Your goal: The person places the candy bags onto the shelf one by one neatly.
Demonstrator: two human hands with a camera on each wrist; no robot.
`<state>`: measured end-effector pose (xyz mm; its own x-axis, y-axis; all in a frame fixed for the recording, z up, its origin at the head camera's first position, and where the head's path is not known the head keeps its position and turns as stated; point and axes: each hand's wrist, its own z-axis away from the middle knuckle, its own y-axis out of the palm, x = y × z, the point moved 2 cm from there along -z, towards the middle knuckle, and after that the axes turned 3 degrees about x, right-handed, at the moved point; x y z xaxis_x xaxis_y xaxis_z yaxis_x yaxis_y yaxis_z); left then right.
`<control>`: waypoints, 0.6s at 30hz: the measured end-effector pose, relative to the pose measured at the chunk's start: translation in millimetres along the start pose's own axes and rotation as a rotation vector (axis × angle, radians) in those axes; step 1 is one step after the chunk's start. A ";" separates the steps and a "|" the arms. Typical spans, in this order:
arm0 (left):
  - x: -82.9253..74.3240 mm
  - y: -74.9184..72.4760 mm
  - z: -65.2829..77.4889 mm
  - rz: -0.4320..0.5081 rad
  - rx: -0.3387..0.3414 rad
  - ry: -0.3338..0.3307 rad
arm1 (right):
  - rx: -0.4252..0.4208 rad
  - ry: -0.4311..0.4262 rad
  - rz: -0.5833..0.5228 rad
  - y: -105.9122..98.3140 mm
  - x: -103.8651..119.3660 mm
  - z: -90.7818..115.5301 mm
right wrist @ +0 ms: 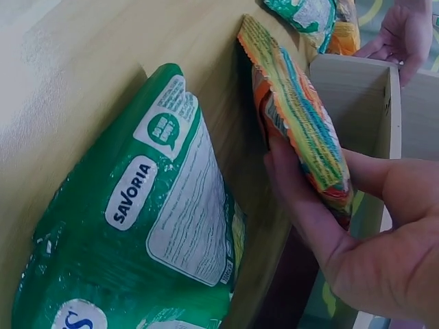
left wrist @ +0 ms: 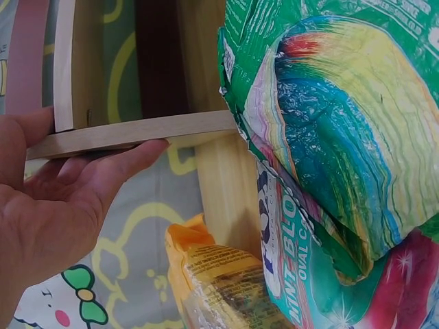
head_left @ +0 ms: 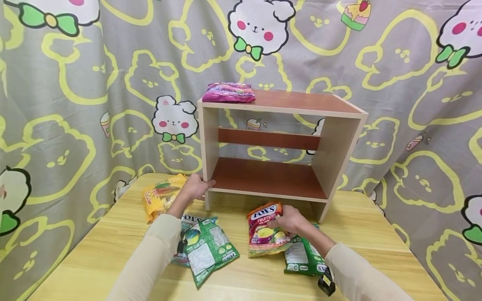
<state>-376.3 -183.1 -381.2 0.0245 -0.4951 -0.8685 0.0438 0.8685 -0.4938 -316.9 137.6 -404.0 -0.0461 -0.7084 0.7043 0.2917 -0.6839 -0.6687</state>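
My left hand [head_left: 196, 187] grips the left side panel of a small wooden shelf [head_left: 263, 193]. In the left wrist view the thumb lies on one side of the panel edge and the fingers [left wrist: 130, 161] on the other. A red Fox's fruit candy bag [head_left: 263, 232] is pinched in my right hand [head_left: 290, 219], in front of the shelf's lower opening. The right wrist view shows this candy bag [right wrist: 302, 116] edge-on between thumb and fingers. Beneath the right forearm lies a green candy bag [right wrist: 130, 226], partly hidden in the head view.
A purple bag [head_left: 229, 92] sits on the shelf's top left corner. Left of the shelf lies a yellow bag [head_left: 162, 194]. Nearer, another green bag [head_left: 212, 251] overlaps a teal Fox's bag [head_left: 181, 257]. A patterned curtain [head_left: 143, 83] hangs behind the wooden table [head_left: 113, 251].
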 end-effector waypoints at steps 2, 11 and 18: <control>-0.2 0.0 0.6 0.004 0.000 0.004 | -0.014 0.000 0.021 0.2 0.7 -0.2; 0.3 -0.9 0.4 -0.002 -0.005 0.000 | -0.085 -0.044 0.078 2.7 2.9 -1.6; -0.9 0.0 0.5 -0.006 -0.005 0.000 | -0.095 -0.077 0.063 4.3 3.7 -1.3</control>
<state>-375.9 -182.7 -380.4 0.0242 -0.4998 -0.8658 0.0387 0.8658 -0.4988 -317.1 131.7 -404.6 0.0439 -0.7373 0.6741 0.2000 -0.6546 -0.7290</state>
